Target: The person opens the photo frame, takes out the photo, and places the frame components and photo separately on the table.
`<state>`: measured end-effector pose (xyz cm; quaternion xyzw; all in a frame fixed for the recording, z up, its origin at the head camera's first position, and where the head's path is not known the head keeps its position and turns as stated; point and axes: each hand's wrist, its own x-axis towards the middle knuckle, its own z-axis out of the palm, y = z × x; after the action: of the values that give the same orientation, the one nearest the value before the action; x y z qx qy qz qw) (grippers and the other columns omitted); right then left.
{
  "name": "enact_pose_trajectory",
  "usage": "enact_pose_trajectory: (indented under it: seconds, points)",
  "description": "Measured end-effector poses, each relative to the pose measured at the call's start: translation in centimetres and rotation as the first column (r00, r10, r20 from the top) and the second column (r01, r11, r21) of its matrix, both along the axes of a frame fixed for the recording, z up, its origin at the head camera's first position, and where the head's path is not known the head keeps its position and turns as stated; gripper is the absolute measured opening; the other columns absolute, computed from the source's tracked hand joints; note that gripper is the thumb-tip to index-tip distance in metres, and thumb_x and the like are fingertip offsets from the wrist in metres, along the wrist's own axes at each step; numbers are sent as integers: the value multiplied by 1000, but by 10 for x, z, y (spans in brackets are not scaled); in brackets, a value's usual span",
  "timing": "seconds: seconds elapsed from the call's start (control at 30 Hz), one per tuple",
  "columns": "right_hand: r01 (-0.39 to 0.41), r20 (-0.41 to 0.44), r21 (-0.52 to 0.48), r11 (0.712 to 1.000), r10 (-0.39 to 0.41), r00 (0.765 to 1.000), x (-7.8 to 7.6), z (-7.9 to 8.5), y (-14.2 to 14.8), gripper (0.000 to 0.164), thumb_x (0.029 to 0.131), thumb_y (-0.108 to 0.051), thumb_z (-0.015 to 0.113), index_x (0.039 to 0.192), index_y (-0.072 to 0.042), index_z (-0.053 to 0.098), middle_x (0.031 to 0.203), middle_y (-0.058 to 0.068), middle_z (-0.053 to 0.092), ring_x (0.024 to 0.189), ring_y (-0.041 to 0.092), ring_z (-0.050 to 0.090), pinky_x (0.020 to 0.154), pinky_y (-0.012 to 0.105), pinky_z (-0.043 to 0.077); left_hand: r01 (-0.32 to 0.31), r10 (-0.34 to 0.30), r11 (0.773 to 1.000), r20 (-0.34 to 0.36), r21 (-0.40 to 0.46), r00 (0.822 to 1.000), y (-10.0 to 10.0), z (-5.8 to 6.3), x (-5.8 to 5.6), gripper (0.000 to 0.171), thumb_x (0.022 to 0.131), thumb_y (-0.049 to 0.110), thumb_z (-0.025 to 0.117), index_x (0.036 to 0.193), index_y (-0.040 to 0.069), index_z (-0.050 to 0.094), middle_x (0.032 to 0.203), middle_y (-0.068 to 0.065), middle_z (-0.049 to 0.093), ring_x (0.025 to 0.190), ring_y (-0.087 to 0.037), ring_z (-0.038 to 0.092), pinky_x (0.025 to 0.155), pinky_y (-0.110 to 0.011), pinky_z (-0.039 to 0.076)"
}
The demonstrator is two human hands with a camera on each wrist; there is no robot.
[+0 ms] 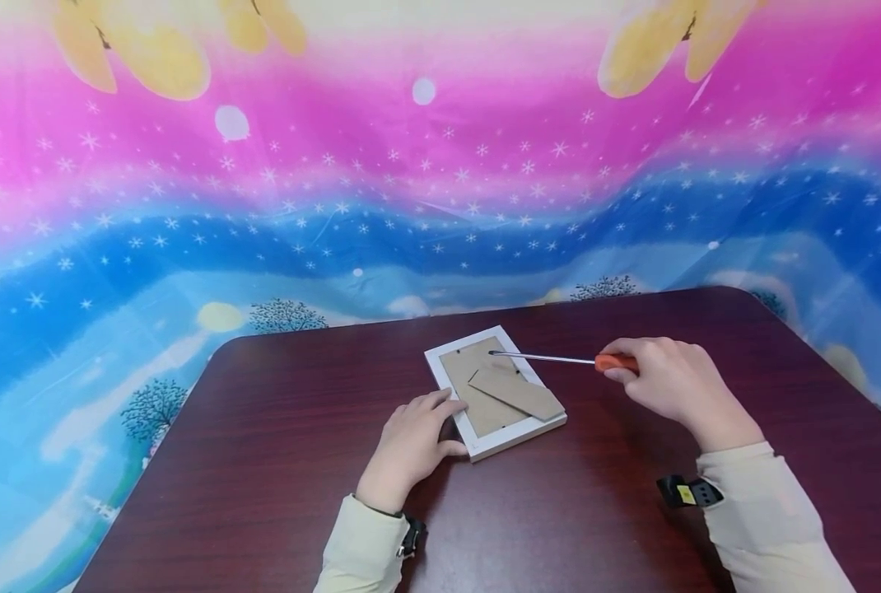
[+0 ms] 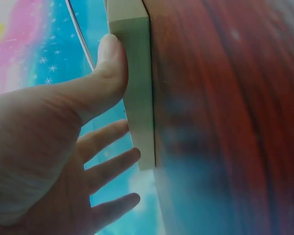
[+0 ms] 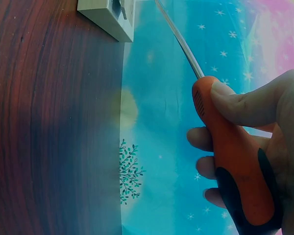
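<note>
Plainly, we have a picture frame (image 1: pixel 468 428) lying on the dark wooden table (image 1: pixel 300 428), its back turned up, just ahead of our left hand (image 1: pixel 414 436). That hand rests against the frame's left side: the thumb presses on the pale side wall, while the fingers stand apart from one another, nearly straight, some reaching the white border. In our right hand (image 1: pixel 673 383) we grip a screwdriver (image 3: pixel 240 161), fingers wrapped around its orange and black handle and the thumb laid along it. Its metal shaft points left across the frame, and the tip sits over the far part of the brown backing board (image 1: pixel 477 403); we cannot tell whether it touches. A brown stand leg (image 1: pixel 518 395) lies slantwise over the board, reaching the right border. We wear pale sleeves (image 1: pixel 766 511), and behind the table hangs a pink and blue backdrop (image 1: pixel 426 189) dotted with snowflakes.
</note>
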<state>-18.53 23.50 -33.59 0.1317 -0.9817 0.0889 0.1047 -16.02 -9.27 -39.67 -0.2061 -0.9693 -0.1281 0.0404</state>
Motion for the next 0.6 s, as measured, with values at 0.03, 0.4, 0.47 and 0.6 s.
enact_pose_trajectory:
  seconds: [0.03, 0.4, 0.47, 0.6]
  points:
    - [-1, 2, -2, 1000, 1, 1000, 0, 0, 0, 28, 80, -27, 68, 106, -16, 71, 79, 9, 72, 56, 17, 47, 47, 31, 39, -6, 6, 1000, -6, -5, 1000, 0, 0, 0, 60, 73, 46, 69, 128, 23, 59, 141, -7, 53, 126, -27, 48, 100, -53, 44]
    - [-2, 9, -6, 1000, 2, 1000, 0, 0, -1, 27, 80, -27, 68, 105, -16, 71, 79, 8, 72, 56, 17, 48, 47, 31, 39, -76, 70, 994, -85, -77, 994, 11, 4, 5, 59, 69, 54, 69, 119, 25, 63, 125, -2, 62, 108, -24, 58, 89, -47, 49]
    - [-1, 13, -6, 1000, 1, 1000, 0, 0, -2, 28, 80, -27, 68, 105, -16, 71, 78, 8, 71, 55, 17, 47, 47, 30, 38, -91, 82, 992, -104, -92, 991, 16, 3, 7, 60, 69, 55, 69, 119, 24, 63, 121, -3, 63, 106, -24, 59, 87, -47, 50]
    - [-4, 16, -10, 1000, 4, 1000, 1, 0, -2, 28, 80, -27, 68, 106, -16, 71, 79, 8, 71, 55, 17, 47, 47, 30, 38, -126, 105, 984, -159, -128, 982, 28, 1, 14, 61, 68, 57, 67, 117, 22, 62, 116, -3, 64, 101, -24, 60, 82, -46, 51]
